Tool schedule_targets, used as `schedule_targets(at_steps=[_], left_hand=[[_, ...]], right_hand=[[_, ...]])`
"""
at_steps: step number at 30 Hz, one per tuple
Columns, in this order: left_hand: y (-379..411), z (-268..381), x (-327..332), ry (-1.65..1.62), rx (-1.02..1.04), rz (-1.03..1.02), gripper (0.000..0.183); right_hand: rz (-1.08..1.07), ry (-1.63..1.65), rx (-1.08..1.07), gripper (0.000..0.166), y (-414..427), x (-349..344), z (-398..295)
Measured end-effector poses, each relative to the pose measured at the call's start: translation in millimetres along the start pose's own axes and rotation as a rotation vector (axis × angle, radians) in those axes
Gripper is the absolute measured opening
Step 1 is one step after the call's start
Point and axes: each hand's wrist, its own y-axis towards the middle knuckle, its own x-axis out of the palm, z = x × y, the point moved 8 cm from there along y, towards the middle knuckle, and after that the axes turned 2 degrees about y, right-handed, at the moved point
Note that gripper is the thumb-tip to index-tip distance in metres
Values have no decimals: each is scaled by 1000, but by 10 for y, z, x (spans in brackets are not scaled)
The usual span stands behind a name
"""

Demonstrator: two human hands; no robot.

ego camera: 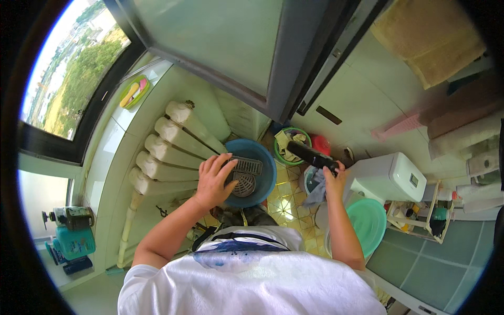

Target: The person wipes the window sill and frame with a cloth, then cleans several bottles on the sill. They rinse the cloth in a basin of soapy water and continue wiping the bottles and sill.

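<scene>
My left hand [215,179] is over the left side of a round blue plastic basin [269,177], fingers spread and holding nothing that I can see. In the basin, beside my fingertips, are a grey slotted plastic rack [248,165] and a grey round slotted piece [244,186]. Whether my fingers touch them is hard to tell. My right hand [334,179] grips one end of a long black cylinder [311,154], which looks like a bottle or tube. It points up and left, above a bucket [309,181] with a grey-blue cloth [317,193] over its rim.
A white radiator [185,145] stands left, below a tiled sill [130,114] holding a green soap dish [134,92]. A green-rimmed basket [293,161] holds cloths. On the right are a white appliance [390,177] and a green basin [368,228]. A framed glass panel [220,47] juts overhead.
</scene>
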Motion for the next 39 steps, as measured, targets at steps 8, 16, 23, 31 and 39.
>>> schedule_targets(at_steps=[8,16,23,31,39], left_hand=[[-490,-573,-505,78,-216,130,63],[-1348,-873,-1627,203,-396,432,49],[-2469,-981,-2507,432,-648,785,41],[-3347,-1504,-2815,304,-1009,1136,75],[-3437,-1986,-2783,56,-1064,1333,88]], right_hand=[[-204,-193,384,45,219,549,851],[-647,260,415,25,-372,1614,-690],[-1394,628,136,44,-1801,2898,-2790],[-1784,689,-17,45,-3644,4156,-4064],[-1914,620,-114,34,-4794,5068,-4531]])
